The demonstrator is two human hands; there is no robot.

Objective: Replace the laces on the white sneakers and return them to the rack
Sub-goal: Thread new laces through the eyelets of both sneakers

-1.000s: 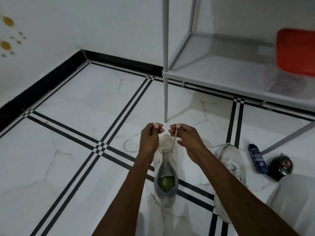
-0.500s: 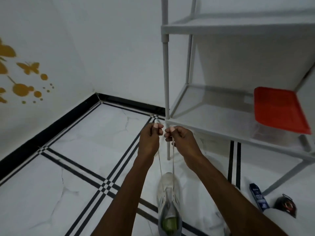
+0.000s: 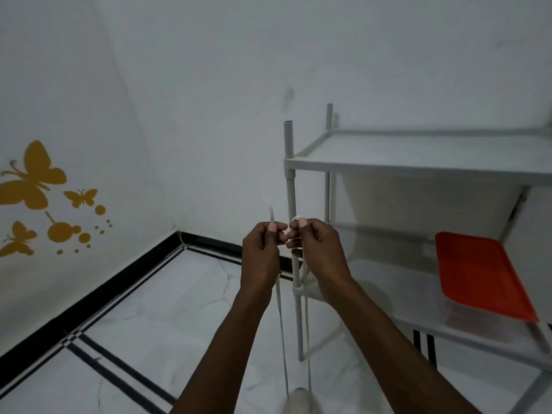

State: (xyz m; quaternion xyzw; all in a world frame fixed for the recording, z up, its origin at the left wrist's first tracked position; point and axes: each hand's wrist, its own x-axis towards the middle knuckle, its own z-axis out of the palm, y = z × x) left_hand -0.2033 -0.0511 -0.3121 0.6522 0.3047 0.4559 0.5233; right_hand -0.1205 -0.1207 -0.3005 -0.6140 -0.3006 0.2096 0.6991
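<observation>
Up in front of grey rack (image 3: 418, 171): left hand (image 3: 261, 249) pinching 1 lace end (image 3: 282, 339), right hand (image 3: 316, 249) pinching other lace end (image 3: 306, 339), fingers curled tight. Hanging down to white sneaker (image 3: 300, 401) at bottom edge. Sitting on rack shelf: red tray (image 3: 478, 273).

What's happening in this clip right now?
A person is lacing a white sneaker that sits on the floor at the bottom edge of the view. The left hand and right hand each pinch one end of the lace, raised high so both strands run down to the shoe. The rack stands just behind, with a red tray on its lower shelf. No shoe is on the rack.
</observation>
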